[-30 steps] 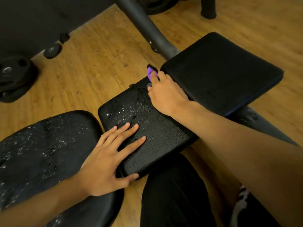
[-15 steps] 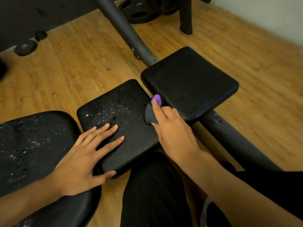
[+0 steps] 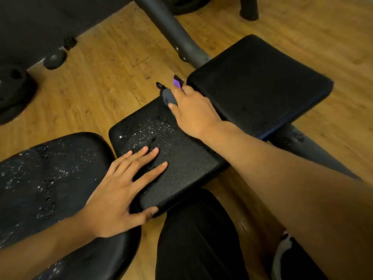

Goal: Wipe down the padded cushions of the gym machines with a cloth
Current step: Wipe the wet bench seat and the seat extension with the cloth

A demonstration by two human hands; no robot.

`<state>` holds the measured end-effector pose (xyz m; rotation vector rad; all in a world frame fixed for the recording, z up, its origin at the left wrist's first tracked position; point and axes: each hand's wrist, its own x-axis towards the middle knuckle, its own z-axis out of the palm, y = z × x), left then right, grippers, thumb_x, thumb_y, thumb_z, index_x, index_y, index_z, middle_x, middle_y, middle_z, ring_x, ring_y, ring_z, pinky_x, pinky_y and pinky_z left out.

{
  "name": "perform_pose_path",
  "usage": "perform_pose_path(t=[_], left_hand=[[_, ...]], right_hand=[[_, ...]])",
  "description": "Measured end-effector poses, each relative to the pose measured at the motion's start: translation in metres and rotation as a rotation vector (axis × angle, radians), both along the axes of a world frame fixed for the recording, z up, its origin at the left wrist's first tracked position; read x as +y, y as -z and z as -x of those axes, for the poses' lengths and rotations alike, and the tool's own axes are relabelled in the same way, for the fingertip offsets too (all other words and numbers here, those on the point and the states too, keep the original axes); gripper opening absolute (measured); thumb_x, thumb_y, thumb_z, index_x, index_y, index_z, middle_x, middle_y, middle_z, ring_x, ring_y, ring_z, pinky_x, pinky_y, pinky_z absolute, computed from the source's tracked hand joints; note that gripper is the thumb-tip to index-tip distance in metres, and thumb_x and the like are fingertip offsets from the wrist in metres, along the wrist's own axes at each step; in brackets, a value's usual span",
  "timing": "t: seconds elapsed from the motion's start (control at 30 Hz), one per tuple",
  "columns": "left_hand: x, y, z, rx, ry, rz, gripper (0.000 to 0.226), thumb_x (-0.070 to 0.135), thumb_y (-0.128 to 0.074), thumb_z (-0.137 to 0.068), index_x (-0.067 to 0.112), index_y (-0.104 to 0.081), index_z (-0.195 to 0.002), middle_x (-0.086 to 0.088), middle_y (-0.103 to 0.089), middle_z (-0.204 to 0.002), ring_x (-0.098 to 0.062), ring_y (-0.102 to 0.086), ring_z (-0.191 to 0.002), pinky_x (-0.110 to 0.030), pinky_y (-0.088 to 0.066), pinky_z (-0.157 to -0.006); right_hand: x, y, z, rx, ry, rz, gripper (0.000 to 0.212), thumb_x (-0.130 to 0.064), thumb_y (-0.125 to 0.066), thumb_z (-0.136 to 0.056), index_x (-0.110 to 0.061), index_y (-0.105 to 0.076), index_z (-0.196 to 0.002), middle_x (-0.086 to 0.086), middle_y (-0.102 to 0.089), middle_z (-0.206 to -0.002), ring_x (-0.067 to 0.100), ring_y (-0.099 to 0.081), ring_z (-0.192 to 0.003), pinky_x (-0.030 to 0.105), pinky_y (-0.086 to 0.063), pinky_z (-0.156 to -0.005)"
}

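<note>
Pressing flat on the near part of the middle cushion [image 3: 181, 158], the left hand [image 3: 113, 201] lies with its fingers straight and spread. Its thumb rests against the cushion's near edge, and it holds nothing.

The right hand [image 3: 193, 114] reaches across to the far corner of that same pad, knuckles up, fingers curled round the cloth [image 3: 168, 97]. A grey fold of the cloth sticks out past the thumb, and a purple part shows just beyond the fingertips, at the gap between this pad and the far right cushion [image 3: 260, 83]. The two hands are well apart, one at the near end of the pad and one at the far end.

Shiny droplets [image 3: 153, 128] speckle the far left part of the middle cushion, between the two hands. The part nearer the left hand's fingers looks duller. The near left cushion [image 3: 40, 178], a rounded black pad under the left forearm, carries scattered droplets too. The far right cushion looks matte and even.

A grey metal tube [image 3: 171, 31] slants down from the far edge and runs in under the far right cushion. All of it stands on a wooden floor [image 3: 101, 87]. A dark weight plate [image 3: 12, 91] lies at the far left.

At the near edge, a leg [image 3: 197, 239] in black cloth sits below the middle cushion. Part of a shoe [image 3: 282, 257] shows under the right forearm.
</note>
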<state>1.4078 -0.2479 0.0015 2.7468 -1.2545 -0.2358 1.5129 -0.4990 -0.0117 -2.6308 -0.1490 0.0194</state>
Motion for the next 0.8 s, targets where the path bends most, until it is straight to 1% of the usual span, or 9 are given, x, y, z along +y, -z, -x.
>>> perform_pose_path(t=[0.1,0.27,0.37,0.43,0.47,0.53,0.63,0.7,0.8], left_hand=[[0.000,0.000,0.000,-0.011,-0.001,0.004,0.083,0.069,-0.050,-0.093,0.031,-0.029,-0.164,-0.001,-0.020,-0.172,-0.027,-0.015,-0.160,-0.049,-0.011,-0.128],[0.000,0.001,-0.001,-0.022,0.006,0.001,0.085,0.067,-0.053,-0.091,0.032,-0.027,-0.164,-0.001,-0.020,-0.172,-0.027,-0.015,-0.160,-0.046,-0.009,-0.128],[0.001,0.000,0.000,-0.020,0.000,-0.002,0.086,0.068,-0.052,-0.090,0.032,-0.027,-0.164,-0.001,-0.021,-0.172,-0.027,-0.016,-0.160,-0.048,-0.011,-0.127],[0.001,0.001,-0.001,-0.012,-0.001,-0.010,0.084,0.070,-0.050,-0.092,0.032,-0.028,-0.164,0.000,-0.020,-0.173,-0.027,-0.015,-0.160,-0.048,-0.010,-0.127],[0.002,0.001,-0.001,-0.008,-0.004,-0.017,0.084,0.071,-0.049,-0.093,0.032,-0.027,-0.164,0.000,-0.019,-0.173,-0.026,-0.014,-0.160,-0.047,-0.009,-0.128],[0.002,0.000,-0.002,0.005,-0.008,-0.026,0.084,0.072,-0.048,-0.093,0.033,-0.026,-0.164,0.000,-0.017,-0.173,-0.026,-0.013,-0.161,-0.047,-0.007,-0.129],[0.001,0.001,-0.002,0.006,-0.007,-0.024,0.084,0.072,-0.048,-0.093,0.032,-0.027,-0.164,-0.001,-0.017,-0.173,-0.027,-0.013,-0.161,-0.048,-0.008,-0.128],[0.001,0.001,-0.002,0.003,-0.003,-0.020,0.083,0.073,-0.045,-0.095,0.030,-0.029,-0.164,-0.002,-0.018,-0.173,-0.028,-0.013,-0.161,-0.049,-0.009,-0.128],[0.001,0.000,-0.003,0.011,0.001,-0.002,0.081,0.074,-0.042,-0.096,0.029,-0.030,-0.163,-0.002,-0.018,-0.173,-0.028,-0.014,-0.161,-0.050,-0.011,-0.127]], right_hand=[[-0.005,-0.003,0.048,-0.002,0.061,0.012,0.059,-0.044,-0.034,-0.109,-0.015,-0.026,-0.161,0.014,-0.041,-0.153,0.030,-0.046,-0.132,0.038,-0.041,-0.103],[-0.019,-0.010,0.129,0.105,0.172,0.029,0.061,-0.036,-0.033,-0.110,-0.015,-0.012,-0.163,0.010,-0.039,-0.152,0.024,-0.043,-0.133,0.035,-0.040,-0.108],[-0.017,-0.006,0.118,0.093,0.116,0.068,0.063,-0.030,-0.035,-0.111,-0.011,-0.006,-0.163,0.013,-0.024,-0.164,0.026,-0.027,-0.148,0.035,-0.028,-0.119],[-0.010,-0.003,0.078,0.077,-0.005,0.126,0.068,-0.024,-0.042,-0.109,-0.007,-0.003,-0.163,0.016,-0.005,-0.170,0.028,-0.008,-0.156,0.036,-0.015,-0.125],[-0.004,-0.002,0.051,0.077,-0.061,0.138,0.069,-0.023,-0.044,-0.109,-0.006,-0.004,-0.163,0.017,0.001,-0.170,0.029,-0.003,-0.157,0.036,-0.013,-0.125],[0.004,-0.002,-0.001,0.087,-0.097,0.113,0.066,-0.025,-0.041,-0.110,-0.004,-0.006,-0.162,0.018,0.000,-0.170,0.032,-0.009,-0.156,0.039,-0.019,-0.123],[0.010,0.003,-0.045,0.118,-0.063,0.032,0.061,-0.028,-0.035,-0.111,-0.006,-0.010,-0.162,0.016,-0.010,-0.169,0.035,-0.023,-0.151,0.043,-0.030,-0.118],[0.012,0.003,-0.042,0.105,-0.033,0.001,0.059,-0.028,-0.036,-0.111,-0.008,-0.014,-0.162,0.017,-0.022,-0.165,0.035,-0.032,-0.145,0.043,-0.036,-0.112],[0.007,0.000,-0.004,0.066,0.060,0.014,0.061,-0.029,-0.039,-0.110,-0.007,-0.016,-0.162,0.019,-0.038,-0.153,0.033,-0.044,-0.132,0.040,-0.041,-0.103]])
